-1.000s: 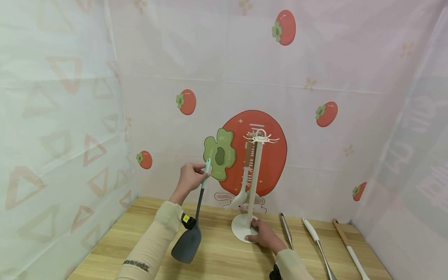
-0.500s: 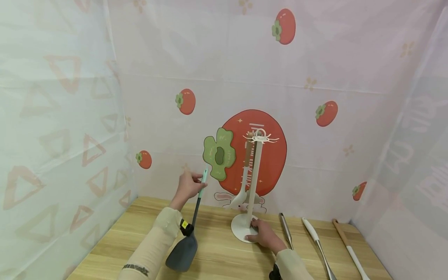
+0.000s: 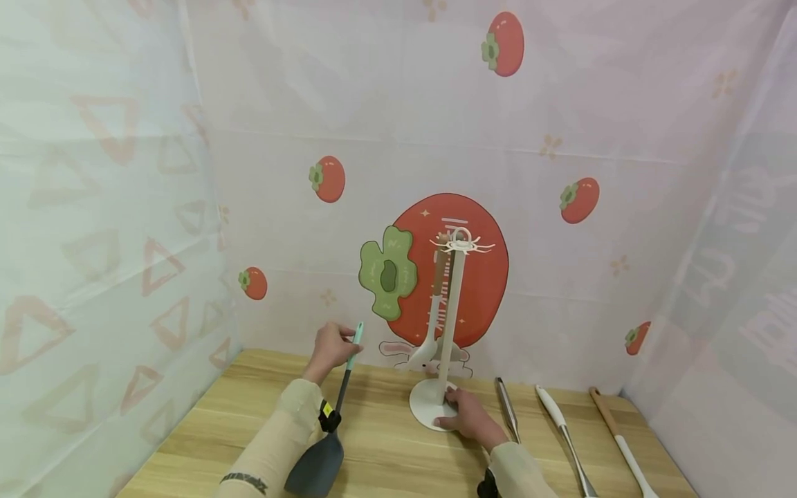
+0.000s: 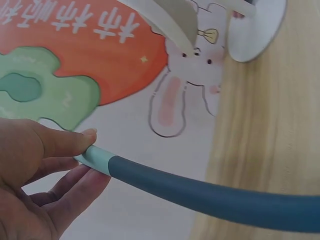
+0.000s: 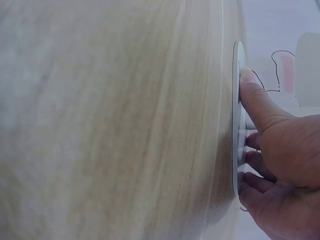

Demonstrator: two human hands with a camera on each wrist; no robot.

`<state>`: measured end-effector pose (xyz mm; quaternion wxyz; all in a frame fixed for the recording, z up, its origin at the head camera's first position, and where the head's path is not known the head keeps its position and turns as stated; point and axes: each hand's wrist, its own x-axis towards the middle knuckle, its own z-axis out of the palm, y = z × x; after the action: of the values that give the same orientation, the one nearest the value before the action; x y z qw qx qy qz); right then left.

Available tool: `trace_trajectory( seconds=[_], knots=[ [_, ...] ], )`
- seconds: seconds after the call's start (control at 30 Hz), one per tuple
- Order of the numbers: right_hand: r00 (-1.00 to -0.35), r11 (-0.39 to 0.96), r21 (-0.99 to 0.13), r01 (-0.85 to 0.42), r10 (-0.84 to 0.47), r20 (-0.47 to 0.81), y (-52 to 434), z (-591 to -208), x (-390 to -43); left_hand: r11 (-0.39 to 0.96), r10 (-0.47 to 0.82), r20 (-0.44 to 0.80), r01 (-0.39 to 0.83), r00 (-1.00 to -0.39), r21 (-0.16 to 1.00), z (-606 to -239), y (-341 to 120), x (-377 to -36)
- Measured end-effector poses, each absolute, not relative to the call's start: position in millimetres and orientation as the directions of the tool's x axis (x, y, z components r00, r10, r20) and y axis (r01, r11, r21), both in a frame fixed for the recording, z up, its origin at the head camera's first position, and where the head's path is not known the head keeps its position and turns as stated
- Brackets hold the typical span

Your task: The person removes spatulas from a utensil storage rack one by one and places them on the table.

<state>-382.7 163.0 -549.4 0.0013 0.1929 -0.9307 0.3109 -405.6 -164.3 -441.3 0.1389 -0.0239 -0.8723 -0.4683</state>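
My left hand [image 3: 328, 344] pinches the mint-green end of a dark grey spatula [image 3: 317, 456], whose blade hangs low over the wooden table [image 3: 386, 463]. In the left wrist view the thumb and fingers [image 4: 65, 145] close round the handle tip of the spatula [image 4: 210, 197]. My right hand [image 3: 468, 415] presses flat on the round base of a white utensil stand [image 3: 450, 325]. The right wrist view shows the fingers [image 5: 255, 100] lying on the stand's base [image 5: 237, 120]. A white spoon [image 3: 428, 346] hangs from the stand's hooks.
Three long utensils lie on the table to the right of the stand: metal tongs [image 3: 507, 408], a white-handled tool [image 3: 560, 429] and a wooden-handled one [image 3: 616, 432]. A printed cloth backdrop [image 3: 448, 270] closes in the back and both sides.
My left hand has lowered the spatula down and a little left, so its blade is now near the table. The right hand has stayed on the stand's base.
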Motion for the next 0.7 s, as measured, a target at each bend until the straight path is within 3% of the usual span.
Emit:
trace_trajectory(
  seconds=[0.47, 0.7],
  knots=[
    [-0.920, 0.730, -0.574, -0.371, -0.370, 0.125, 162.6, -545.8, -381.0, 0.581, -0.068, 0.223, 0.143, -0.972, 0.801, -479.4, -162.4, -411.0],
    [-0.920, 0.733, -0.567, -0.376, -0.370, 0.131, 162.2, -545.2, -381.0, 0.669, -0.035, 0.250, 0.163, -0.968, 0.725, -486.8, -158.6, -416.1]
  ],
)
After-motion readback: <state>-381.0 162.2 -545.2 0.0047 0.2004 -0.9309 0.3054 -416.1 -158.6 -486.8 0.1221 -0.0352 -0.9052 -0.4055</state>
